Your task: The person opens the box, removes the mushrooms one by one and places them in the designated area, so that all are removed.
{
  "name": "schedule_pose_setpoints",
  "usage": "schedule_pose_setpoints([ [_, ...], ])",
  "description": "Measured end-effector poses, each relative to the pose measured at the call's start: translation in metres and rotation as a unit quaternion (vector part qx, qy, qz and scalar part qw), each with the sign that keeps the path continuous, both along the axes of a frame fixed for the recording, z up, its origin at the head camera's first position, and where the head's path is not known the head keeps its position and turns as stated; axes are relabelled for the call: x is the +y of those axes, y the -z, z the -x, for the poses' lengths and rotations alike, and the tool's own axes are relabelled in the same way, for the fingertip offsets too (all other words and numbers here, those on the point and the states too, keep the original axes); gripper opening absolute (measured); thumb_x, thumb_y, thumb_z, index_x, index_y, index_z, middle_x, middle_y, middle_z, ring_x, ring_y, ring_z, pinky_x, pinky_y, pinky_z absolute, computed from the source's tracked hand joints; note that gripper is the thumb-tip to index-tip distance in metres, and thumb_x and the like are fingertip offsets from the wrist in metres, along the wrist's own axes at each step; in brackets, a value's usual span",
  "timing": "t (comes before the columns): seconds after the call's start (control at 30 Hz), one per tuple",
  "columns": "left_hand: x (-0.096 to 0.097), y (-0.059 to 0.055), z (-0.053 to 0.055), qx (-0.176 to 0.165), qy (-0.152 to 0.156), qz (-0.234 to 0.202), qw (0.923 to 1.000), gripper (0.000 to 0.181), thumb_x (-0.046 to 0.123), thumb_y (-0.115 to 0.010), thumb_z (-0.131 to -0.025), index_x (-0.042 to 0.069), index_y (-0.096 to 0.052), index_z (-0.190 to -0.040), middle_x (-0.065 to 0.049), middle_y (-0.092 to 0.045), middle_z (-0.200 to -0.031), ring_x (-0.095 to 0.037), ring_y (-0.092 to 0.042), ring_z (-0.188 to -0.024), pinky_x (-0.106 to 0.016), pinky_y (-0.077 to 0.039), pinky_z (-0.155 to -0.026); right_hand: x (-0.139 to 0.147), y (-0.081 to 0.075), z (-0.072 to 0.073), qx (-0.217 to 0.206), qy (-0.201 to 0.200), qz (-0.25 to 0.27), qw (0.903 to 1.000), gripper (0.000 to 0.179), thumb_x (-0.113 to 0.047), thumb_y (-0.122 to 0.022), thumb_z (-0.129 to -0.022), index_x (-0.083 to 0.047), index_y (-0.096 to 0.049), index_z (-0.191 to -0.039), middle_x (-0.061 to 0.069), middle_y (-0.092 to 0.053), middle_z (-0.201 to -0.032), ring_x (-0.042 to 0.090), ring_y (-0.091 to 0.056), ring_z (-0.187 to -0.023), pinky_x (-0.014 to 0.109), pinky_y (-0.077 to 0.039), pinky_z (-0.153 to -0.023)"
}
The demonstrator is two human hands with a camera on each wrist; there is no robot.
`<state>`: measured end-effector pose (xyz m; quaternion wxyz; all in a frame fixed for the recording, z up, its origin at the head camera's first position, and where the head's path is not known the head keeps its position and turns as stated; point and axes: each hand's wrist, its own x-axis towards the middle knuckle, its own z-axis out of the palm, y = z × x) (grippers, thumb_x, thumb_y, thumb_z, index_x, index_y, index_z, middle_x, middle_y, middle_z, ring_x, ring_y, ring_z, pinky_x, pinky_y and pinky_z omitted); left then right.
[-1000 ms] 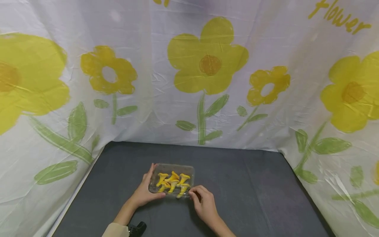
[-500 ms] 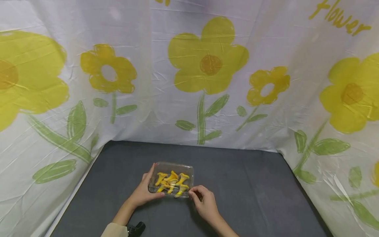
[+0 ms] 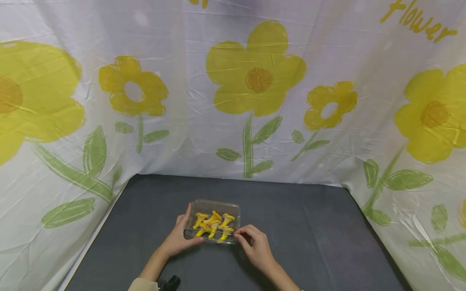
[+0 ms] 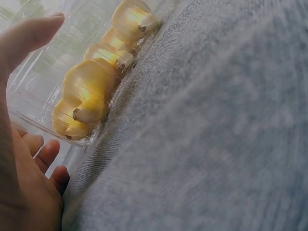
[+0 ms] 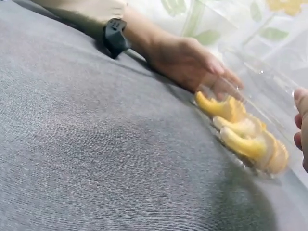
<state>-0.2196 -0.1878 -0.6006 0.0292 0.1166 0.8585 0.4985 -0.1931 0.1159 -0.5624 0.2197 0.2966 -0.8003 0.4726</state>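
A left hand (image 3: pixel 176 239) wraps thumb and fingers around a clear box (image 3: pixel 205 205) of yellow mushrooms (image 3: pixel 214 224); the right hand (image 3: pixel 257 247) pinches its near corner.

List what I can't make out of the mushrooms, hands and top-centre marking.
Head view: some yellow mushrooms, partly hidden by others.
Head view: top-centre marking, cut off by upper edge.
Left wrist view: left hand, partly cut by left edge.
Right wrist view: right hand, mostly cut by right edge.
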Motion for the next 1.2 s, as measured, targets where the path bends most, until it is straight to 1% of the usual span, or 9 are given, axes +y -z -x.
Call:
schedule_pose_setpoints([
  [0.07, 0.001, -0.001, -0.002, 0.004, -0.002, 0.002, 1.0000, 0.127, 0.035, -0.089, -0.087, 0.016, 0.003, -0.172, -0.030, -0.025, -0.159, -0.050, -0.041, -0.142, -0.075, -0.039, -0.106, 0.001, -0.002, 0.002, 0.007, 0.001, 0.001, 1.0000, 0.014, -0.001, -0.080, -0.092, -0.014, -0.075, -0.094, -0.008, -0.068, -0.086, -0.002, -0.055, -0.071, 0.018, -0.048, -0.058],
  [0.27, 0.004, -0.002, -0.004, 0.016, -0.005, -0.001, 0.9999, 0.126, 0.035, -0.089, -0.087, 0.022, 0.003, -0.173, -0.029, -0.029, -0.155, -0.048, -0.043, -0.138, -0.073, -0.041, -0.105, 0.001, -0.005, 0.007, 0.019, 0.005, 0.001, 0.9998, 0.012, -0.003, -0.080, -0.093, -0.014, -0.075, -0.094, -0.008, -0.066, -0.085, 0.000, -0.055, -0.072, 0.020, -0.049, -0.058],
  [0.5, 0.004, -0.002, -0.005, 0.036, -0.002, 0.003, 0.9993, 0.123, 0.035, -0.088, -0.087, 0.022, -0.002, -0.173, -0.026, -0.036, -0.152, -0.040, -0.044, -0.134, -0.070, -0.042, -0.102, 0.000, -0.005, 0.010, 0.024, -0.004, -0.014, 0.9996, 0.013, -0.003, -0.080, -0.093, -0.015, -0.074, -0.095, -0.009, -0.062, -0.082, -0.001, -0.051, -0.071, 0.015, -0.045, -0.059],
  [0.63, 0.004, -0.002, -0.005, 0.033, -0.003, -0.002, 0.9994, 0.121, 0.036, -0.088, -0.087, 0.022, -0.004, -0.173, -0.026, -0.036, -0.152, -0.039, -0.044, -0.134, -0.068, -0.042, -0.105, -0.001, -0.006, 0.011, 0.041, -0.012, -0.011, 0.9990, 0.012, -0.002, -0.079, -0.094, -0.014, -0.074, -0.095, -0.007, -0.062, -0.082, 0.000, -0.051, -0.071, 0.016, -0.045, -0.058],
  [0.87, 0.003, -0.002, -0.004, 0.030, -0.010, 0.009, 0.9995, 0.120, 0.038, -0.087, -0.087, 0.022, -0.005, -0.173, -0.027, -0.034, -0.155, -0.043, -0.046, -0.138, -0.072, -0.040, -0.108, -0.004, -0.012, 0.017, 0.065, -0.014, 0.004, 0.9978, 0.013, -0.002, -0.078, -0.095, -0.014, -0.075, -0.096, -0.004, -0.065, -0.081, 0.004, -0.054, -0.071, 0.027, -0.048, -0.056],
  [1.1, 0.003, -0.003, -0.003, 0.024, -0.016, 0.016, 0.9994, 0.119, 0.038, -0.087, -0.088, 0.016, -0.006, -0.173, -0.025, -0.038, -0.151, -0.041, -0.045, -0.135, -0.072, -0.039, -0.108, -0.002, -0.019, 0.024, 0.071, -0.003, 0.018, 0.9973, 0.016, 0.002, -0.078, -0.093, -0.013, -0.076, -0.096, -0.004, -0.066, -0.082, 0.008, -0.056, -0.071, 0.024, -0.048, -0.059],
  [1.2, 0.003, -0.003, -0.003, 0.023, -0.017, 0.023, 0.9993, 0.118, 0.037, -0.086, -0.088, 0.014, -0.007, -0.173, -0.024, -0.040, -0.147, -0.038, -0.045, -0.132, -0.069, -0.040, -0.108, -0.002, -0.023, 0.027, 0.077, 0.002, 0.027, 0.9967, 0.016, 0.003, -0.078, -0.093, -0.013, -0.076, -0.097, -0.003, -0.067, -0.083, 0.010, -0.056, -0.071, 0.025, -0.048, -0.060],
])
